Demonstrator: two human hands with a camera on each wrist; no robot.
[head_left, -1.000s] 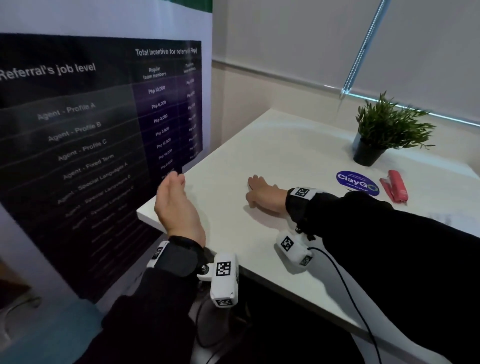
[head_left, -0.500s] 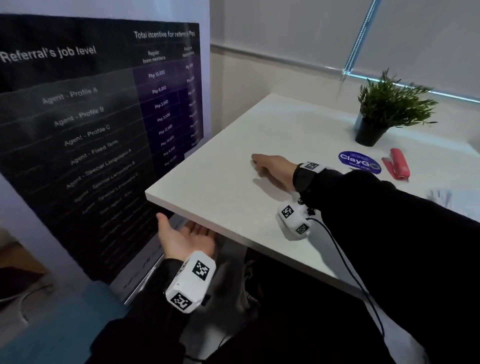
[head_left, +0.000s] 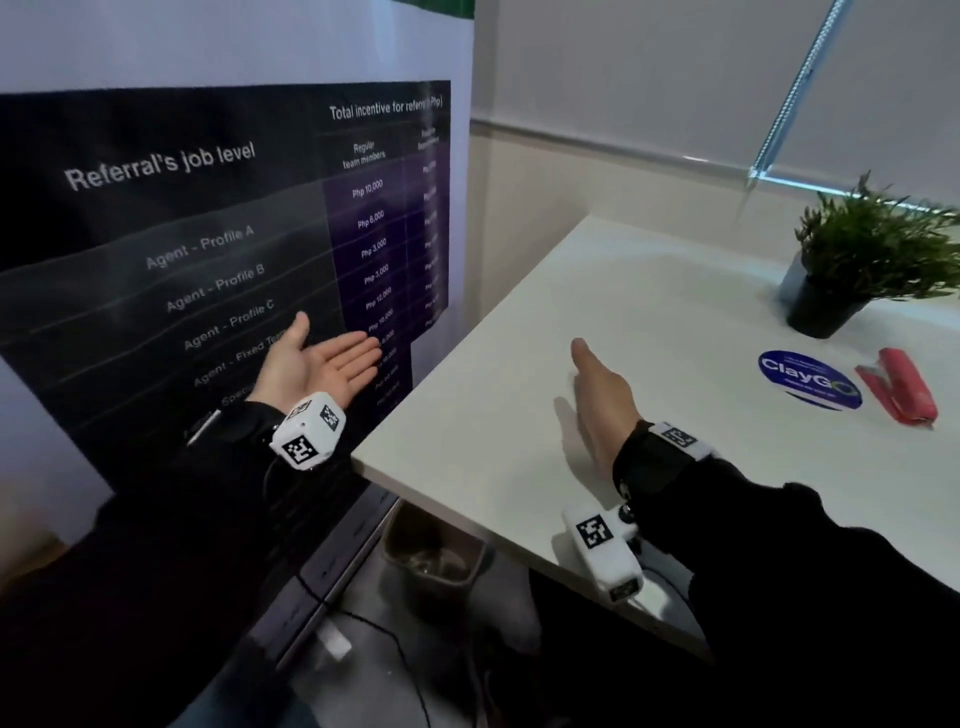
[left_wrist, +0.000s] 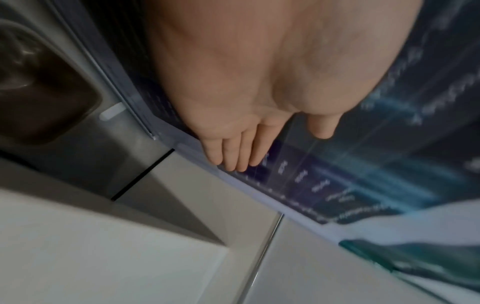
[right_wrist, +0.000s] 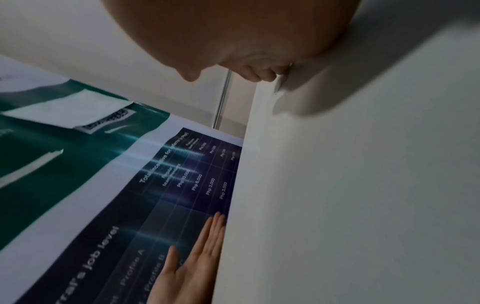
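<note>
A person's right hand (head_left: 602, 400) rests on its edge on a white table (head_left: 675, 291), fingers (head_left: 582, 353) held together and roughly straight, the tabletop directly beneath them. The left hand (head_left: 317, 364) is held palm up, gripping nothing, its fingers (head_left: 358, 353) straight and side by side and the thumb apart. The table's edge lies just right of those fingertips and a dark banner (head_left: 156, 208) behind them. A round blue sticker (head_left: 808, 379), a red stapler (head_left: 901, 392) and a potted plant (head_left: 862, 260) sit well right of the right hand's fingers.
</note>
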